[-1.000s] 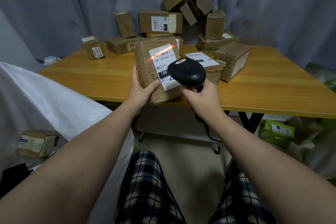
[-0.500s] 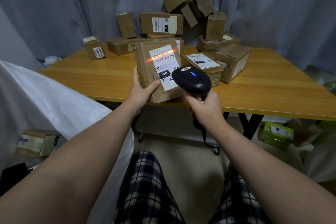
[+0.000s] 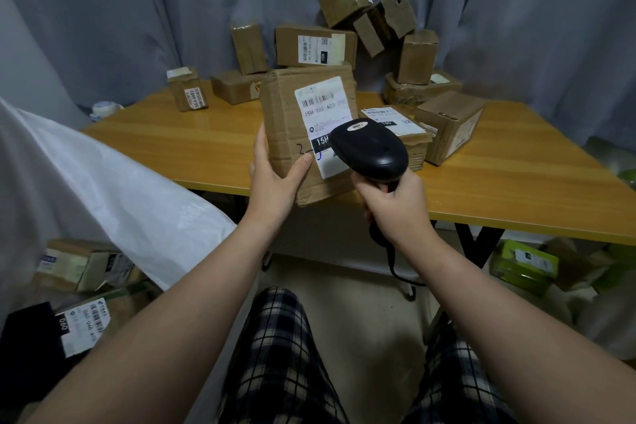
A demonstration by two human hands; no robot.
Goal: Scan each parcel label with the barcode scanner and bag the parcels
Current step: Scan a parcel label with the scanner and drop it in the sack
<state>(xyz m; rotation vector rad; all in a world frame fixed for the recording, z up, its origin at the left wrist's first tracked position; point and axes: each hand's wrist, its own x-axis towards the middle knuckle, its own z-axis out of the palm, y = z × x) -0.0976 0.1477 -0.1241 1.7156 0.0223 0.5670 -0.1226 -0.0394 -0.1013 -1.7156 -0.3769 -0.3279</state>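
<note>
My left hand (image 3: 275,179) grips a brown cardboard parcel (image 3: 289,120) by its lower left corner and holds it upright above the table's near edge. Its white label (image 3: 321,103) faces me, with a barcode near the top. My right hand (image 3: 395,206) grips the handle of a black barcode scanner (image 3: 370,148), whose head covers the label's lower right part. No red scan line shows on the label. A large white bag (image 3: 103,189) lies open at my left.
A wooden table (image 3: 516,175) carries several more cardboard parcels (image 3: 315,46), piled at the back against a grey curtain. Two labelled parcels (image 3: 86,265) lie inside or under the white bag at lower left. Green packages (image 3: 523,265) sit on the floor at right.
The red scan line on the label has gone out, and so has the scanner's blue light. The scanner has dropped slightly lower and to the right; the parcel stays in my left hand.
</note>
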